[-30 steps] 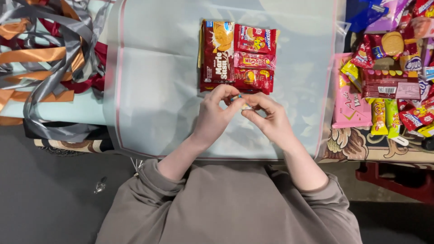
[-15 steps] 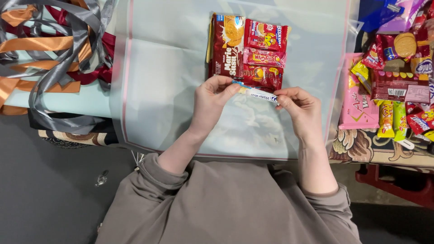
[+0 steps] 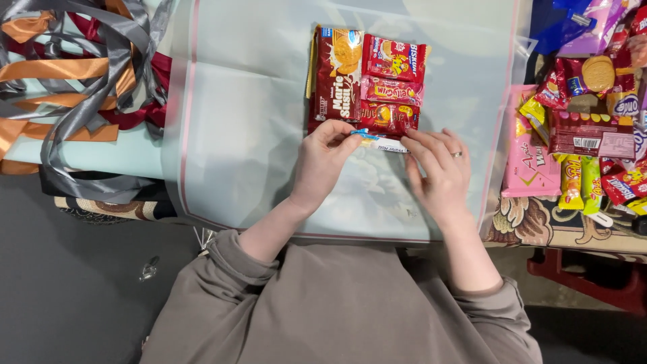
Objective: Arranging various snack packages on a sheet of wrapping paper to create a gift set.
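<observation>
Pinching small white-blue sachet [image 3: 379, 140] between left hand [image 3: 323, 162] fingertips and right hand [image 3: 439, 168] fingertips, just below red snack packs [image 3: 392, 87] on pale sheet [image 3: 256, 121]. We keep it flat, aligned with pack edge, press gently.

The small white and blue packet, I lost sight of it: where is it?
Head view, centre: the small white and blue packet lies between both hands, just below the red snack packs.
</observation>
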